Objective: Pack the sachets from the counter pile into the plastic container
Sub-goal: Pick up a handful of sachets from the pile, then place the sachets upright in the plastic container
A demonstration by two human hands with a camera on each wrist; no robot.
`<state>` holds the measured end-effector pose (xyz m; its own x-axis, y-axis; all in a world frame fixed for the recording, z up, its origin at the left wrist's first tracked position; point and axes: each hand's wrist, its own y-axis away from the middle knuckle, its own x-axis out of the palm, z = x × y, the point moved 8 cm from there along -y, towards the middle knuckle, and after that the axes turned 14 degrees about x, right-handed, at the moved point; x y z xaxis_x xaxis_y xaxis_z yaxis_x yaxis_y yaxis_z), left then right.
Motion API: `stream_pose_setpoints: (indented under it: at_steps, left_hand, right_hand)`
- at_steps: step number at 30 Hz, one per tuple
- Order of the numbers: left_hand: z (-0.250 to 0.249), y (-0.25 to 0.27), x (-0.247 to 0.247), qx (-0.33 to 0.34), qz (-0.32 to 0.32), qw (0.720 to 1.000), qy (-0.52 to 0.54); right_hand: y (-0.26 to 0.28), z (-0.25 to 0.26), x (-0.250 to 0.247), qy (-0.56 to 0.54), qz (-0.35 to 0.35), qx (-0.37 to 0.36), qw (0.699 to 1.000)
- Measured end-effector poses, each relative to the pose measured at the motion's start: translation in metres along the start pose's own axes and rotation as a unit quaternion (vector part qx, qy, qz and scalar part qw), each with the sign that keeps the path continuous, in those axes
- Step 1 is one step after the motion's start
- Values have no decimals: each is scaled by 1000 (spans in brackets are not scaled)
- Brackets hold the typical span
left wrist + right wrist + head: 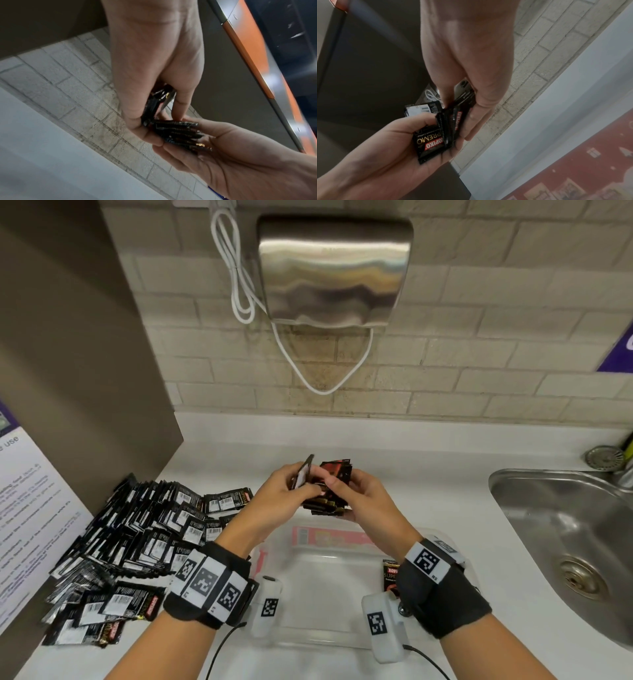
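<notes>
- A person stands at a white counter (428, 491) with both hands raised above a clear plastic container (318, 642).
- The task looks barely begun. Only one sachet in the container (389, 575) can be seen, near its right wall and partly hidden behind the right wrist; the rest of the floor that shows is bare.
- A large pile of sachets (137, 542) lies spread on the counter to the left of the container, many with the white barcode side up. Almost all of the packing is left to do.
- The right hand (363, 501) cups a stack of sachets (330, 491) held on edge, fingers beneath and thumb pressing from above. In the right wrist view the red brand print shows on one packet.
- The left hand (284, 491) pinches a few sachets (303, 474) between thumb and fingers, tilted upright and touching the left side of the stack.
- Both hands are closed on sachets and meet in mid-air, just beyond the far edge of the container and well above its floor. My judgement is that the bundle is being squared up before it goes down into the container.
- A steel sink (565, 542) lies to the right, well apart from the hands.
</notes>
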<state>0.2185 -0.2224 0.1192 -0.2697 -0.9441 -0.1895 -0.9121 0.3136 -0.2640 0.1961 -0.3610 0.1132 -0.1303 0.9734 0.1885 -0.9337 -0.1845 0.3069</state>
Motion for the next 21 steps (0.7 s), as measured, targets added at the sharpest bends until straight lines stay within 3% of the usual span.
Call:
stream_pose_setpoints:
  at_steps: [5,9,14,17,21]
  left_hand:
    - [-2,9,-4,44,26,993,-108]
    - [-4,16,-6,69,93,968,-224]
    - [-1,15,7,99,229,896,-367]
    - [-1,12,5,105,232,883,-396]
    - [-4,9,4,130,203,893,-380]
  right_hand:
    - [-3,-13,6,-18,20,46,999]
    - [-1,-21,11,-10,43,97,994]
    - [1,-23,25,24,81,111,990]
    - [-1,-27,28,35,75,118,990]
    - [-3,-31,28,30,72,134,988]
